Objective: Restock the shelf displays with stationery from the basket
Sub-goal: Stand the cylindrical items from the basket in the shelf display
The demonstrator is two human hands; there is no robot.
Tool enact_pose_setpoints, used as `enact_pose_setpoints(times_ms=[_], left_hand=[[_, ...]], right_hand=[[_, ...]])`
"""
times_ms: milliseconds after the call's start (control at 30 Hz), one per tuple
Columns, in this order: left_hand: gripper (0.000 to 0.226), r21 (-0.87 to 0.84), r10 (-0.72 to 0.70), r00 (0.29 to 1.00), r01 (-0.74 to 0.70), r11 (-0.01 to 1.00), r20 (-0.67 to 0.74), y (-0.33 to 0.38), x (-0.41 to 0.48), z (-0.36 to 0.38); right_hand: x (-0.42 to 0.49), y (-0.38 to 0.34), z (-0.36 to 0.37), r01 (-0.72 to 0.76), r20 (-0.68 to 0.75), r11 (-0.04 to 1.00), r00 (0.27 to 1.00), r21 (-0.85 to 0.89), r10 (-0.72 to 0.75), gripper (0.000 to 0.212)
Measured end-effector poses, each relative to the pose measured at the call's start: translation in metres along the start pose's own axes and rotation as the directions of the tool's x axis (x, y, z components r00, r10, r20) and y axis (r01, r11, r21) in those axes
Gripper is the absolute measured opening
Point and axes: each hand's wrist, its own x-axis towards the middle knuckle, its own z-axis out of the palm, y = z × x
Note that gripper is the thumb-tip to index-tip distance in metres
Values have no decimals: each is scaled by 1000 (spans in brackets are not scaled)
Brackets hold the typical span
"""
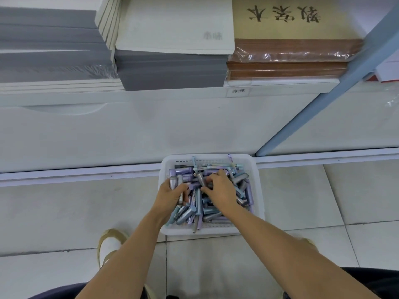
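Observation:
A white plastic basket (254,180) sits on the tiled floor against the shelf base. It is piled with several pens (218,212) in purple, blue and silver packs. My left hand (170,196) is inside the basket at its left side, fingers curled round a small bunch of silver and purple pens. My right hand (220,188) reaches into the middle of the pile, with its fingers and thumb pinching pens there. Both forearms stretch down from the bottom of the view.
Above the basket a white shelf (151,96) carries stacks of grey and white notebooks (170,70) and brown wrapped notebooks (287,67). A blue shelf upright (323,98) slants down at the right. My shoe (110,244) stands left of the basket.

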Motion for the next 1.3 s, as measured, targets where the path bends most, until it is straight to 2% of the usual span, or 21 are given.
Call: enact_pose_setpoints(times_ms=[100, 267, 333, 433, 567, 667, 733, 833, 900, 1033, 1133, 1233, 1300], left_hand=[[23, 34, 19, 998, -17, 999, -67, 3, 1, 5], [30, 4, 103, 975, -104, 995, -197, 36, 4, 17], [28, -38, 151, 977, -158, 987, -154, 62, -2, 21], [18, -79, 237, 972, -235, 969, 7, 105, -9, 21], [17, -49, 366, 905, -365, 930, 216, 173, -41, 24], [16, -49, 378, 822, -396, 917, 426, 214, -74, 29], [17, -31, 393, 768, -439, 898, 506, 238, -98, 33], [20, -45, 521, 712, -570, 820, 470, 275, -130, 47], [16, -73, 610, 672, -645, 761, 421, 299, -148, 57], [24, -117, 722, 587, -741, 661, 367, 341, -175, 64], [26, -66, 790, 549, -809, 584, 272, 369, -186, 61], [16, -34, 833, 532, -840, 542, 152, 392, -188, 62], [13, -20, 848, 517, -852, 523, 117, 404, -188, 65]], right_hand=[[5, -3, -8, 134, -32, 991, 990, 2, -134, 28], [14, -24, -66, 365, -17, 919, 930, 145, -367, 23], [12, -39, -98, 457, -11, 877, 887, 144, -461, 22], [9, -63, -153, 527, -44, 822, 847, 216, -531, 20], [-20, -95, -231, 539, -59, 747, 824, 389, -564, 21], [-49, -109, -276, 534, -83, 682, 813, 499, -576, 20], [-68, -116, -299, 536, -140, 612, 807, 581, -574, 21], [-92, -132, -324, 531, -305, 401, 808, 747, -504, 23], [-104, -146, -338, 559, -424, 257, 796, 788, -432, 19], [-120, -175, -377, 667, -568, 145, 713, 731, -412, 19], [-121, -193, -420, 776, -678, 157, 615, 611, -403, 19], [-109, -202, -458, 851, -781, 336, 511, 403, -359, 18], [-97, -202, -469, 830, -798, 473, 486, 294, -357, 17]])
